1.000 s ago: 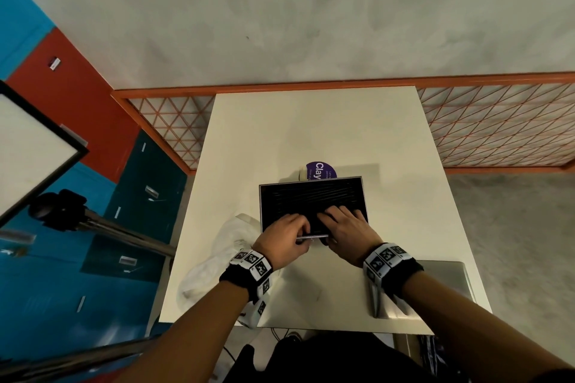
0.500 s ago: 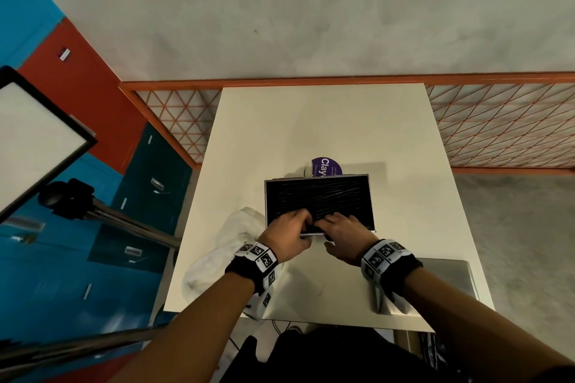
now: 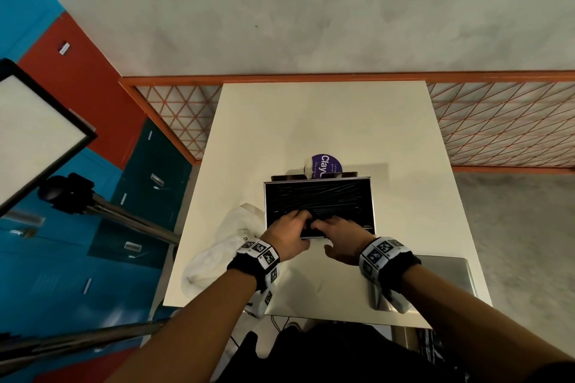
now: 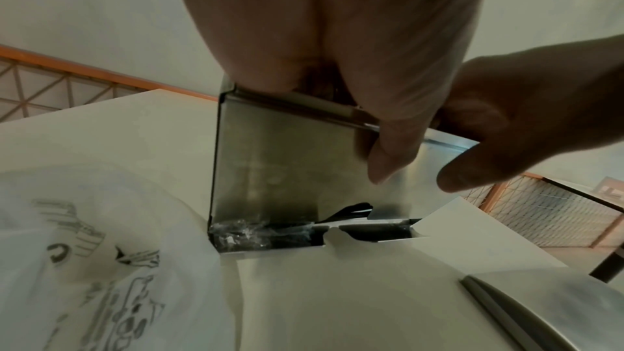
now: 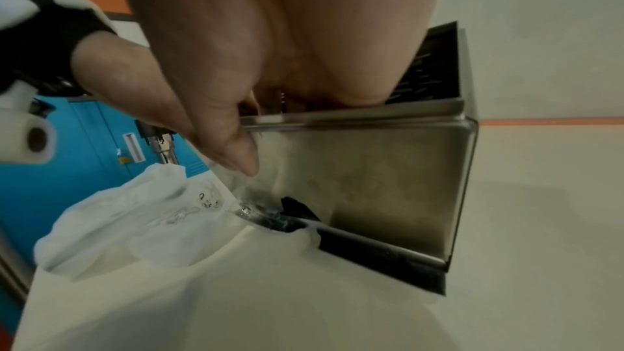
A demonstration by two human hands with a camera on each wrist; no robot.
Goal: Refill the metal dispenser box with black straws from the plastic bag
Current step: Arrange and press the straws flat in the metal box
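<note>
The metal dispenser box (image 3: 372,202) stands open on the white table (image 3: 311,121), filled with black straws (image 3: 317,196). Both hands reach over its near rim. My left hand (image 3: 286,230) curls its fingers over the rim into the box, and its thumb (image 4: 381,167) lies against the front wall (image 4: 277,156), pinching it. My right hand (image 3: 342,236) rests its fingers on the straws; its thumb (image 5: 239,154) hangs in front of the wall (image 5: 371,170). A few straws (image 4: 351,208) show in the bottom slot. The white plastic bag (image 3: 217,246) lies crumpled left of the box.
A flat metal lid (image 3: 445,277) lies at the table's near right corner. A purple round sticker (image 3: 326,165) sits behind the box. An orange mesh railing (image 3: 497,127) runs behind the table, and a tripod (image 3: 109,214) stands at the left.
The right hand's fingers have drawn back from the middle of the straws to the near rim, close beside the left hand. The left hand has stayed at the rim.
</note>
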